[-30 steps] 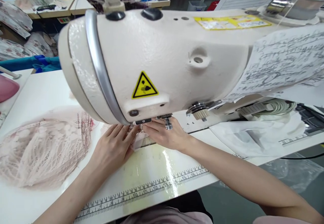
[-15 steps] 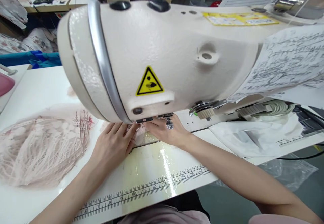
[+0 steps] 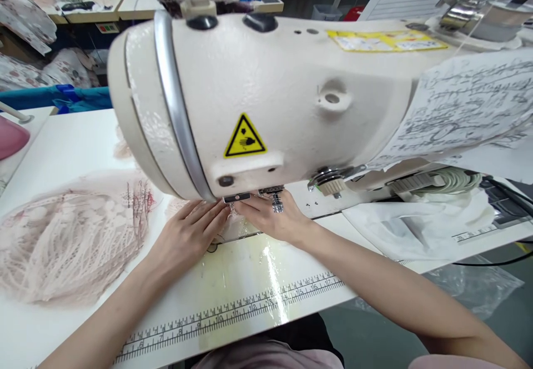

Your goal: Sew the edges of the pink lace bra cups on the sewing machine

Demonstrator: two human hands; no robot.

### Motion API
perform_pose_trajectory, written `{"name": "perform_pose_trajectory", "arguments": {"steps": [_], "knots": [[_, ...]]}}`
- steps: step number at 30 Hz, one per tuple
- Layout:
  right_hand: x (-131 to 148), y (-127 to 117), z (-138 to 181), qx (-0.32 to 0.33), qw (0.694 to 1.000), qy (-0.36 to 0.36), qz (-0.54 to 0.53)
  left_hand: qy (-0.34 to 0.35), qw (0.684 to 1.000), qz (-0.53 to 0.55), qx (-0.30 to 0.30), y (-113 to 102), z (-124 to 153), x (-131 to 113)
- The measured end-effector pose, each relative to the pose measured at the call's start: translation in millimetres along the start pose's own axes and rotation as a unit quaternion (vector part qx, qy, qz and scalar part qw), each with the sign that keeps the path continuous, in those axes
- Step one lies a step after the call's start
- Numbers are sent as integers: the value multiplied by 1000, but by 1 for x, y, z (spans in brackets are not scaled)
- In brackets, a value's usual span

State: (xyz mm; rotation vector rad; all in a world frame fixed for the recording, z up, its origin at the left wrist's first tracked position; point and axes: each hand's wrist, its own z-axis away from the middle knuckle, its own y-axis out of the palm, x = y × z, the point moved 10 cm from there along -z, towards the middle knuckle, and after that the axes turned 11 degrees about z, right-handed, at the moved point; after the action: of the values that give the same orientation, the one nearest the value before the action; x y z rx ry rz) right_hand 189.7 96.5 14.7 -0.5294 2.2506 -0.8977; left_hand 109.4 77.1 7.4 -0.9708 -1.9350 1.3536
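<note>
A cream sewing machine head [image 3: 266, 96] fills the middle of the view and hides the needle area. Under it, my left hand [image 3: 189, 235] lies flat with fingers stretched out, pressing a small piece of pale pink fabric [image 3: 233, 229] on the table. My right hand [image 3: 272, 218] rests beside it on the same piece, fingers extended toward the presser foot; the fingertips are hidden by the machine. Both hands touch the fabric.
A heap of pink lace pieces [image 3: 70, 241] lies on the white table [image 3: 66, 146] at left. A printed ruler [image 3: 233, 313] runs along the front edge. White cloth [image 3: 416, 224] and patterned paper [image 3: 466, 108] lie at right. Other worktables stand behind.
The pink piece has slid further under the machine, so less of it shows. Both hands stay in about the same place; the camera has shifted slightly.
</note>
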Motion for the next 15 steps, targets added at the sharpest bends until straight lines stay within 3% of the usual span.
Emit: {"name": "perform_pose_trajectory", "arguments": {"steps": [15], "knots": [[5,-7,-5,-15,997,17,-68,-22,999,26,-7,-9,0,12]]}}
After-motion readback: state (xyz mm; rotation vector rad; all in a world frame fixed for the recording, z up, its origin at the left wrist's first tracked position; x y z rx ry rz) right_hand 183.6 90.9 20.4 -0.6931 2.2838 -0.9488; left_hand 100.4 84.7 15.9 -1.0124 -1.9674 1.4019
